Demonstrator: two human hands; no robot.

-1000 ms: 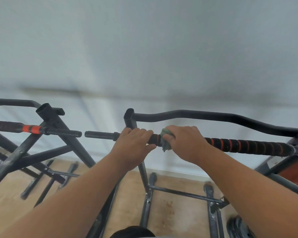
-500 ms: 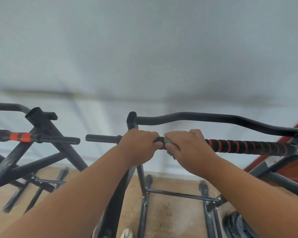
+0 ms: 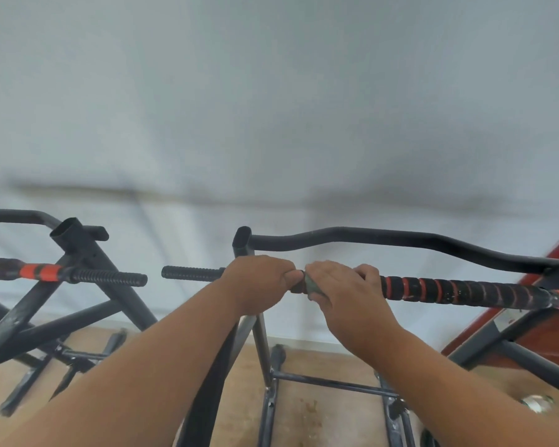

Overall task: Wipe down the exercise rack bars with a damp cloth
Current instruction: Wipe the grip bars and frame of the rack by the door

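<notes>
1. Step in hand: wiping the padded bar (image 3: 449,290), mid-frame; judged under way, most of the rack untouched.
2. Left hand (image 3: 255,280): fingers curled over the bar, gripping it, apparently steadying.
3. Right hand (image 3: 342,285): fingers wrapped round the bar with the cloth (image 3: 310,285) pinched under them; only a grey-green edge shows between the two hands, centre of frame.
4. Bar axis: long axis near level, left to right across the frame, dipping slightly toward the right edge; free end (image 3: 188,273) points left.
5. Next move, judged: slide the cloth rightward along the orange-banded grip, keeping pressure.
</notes>
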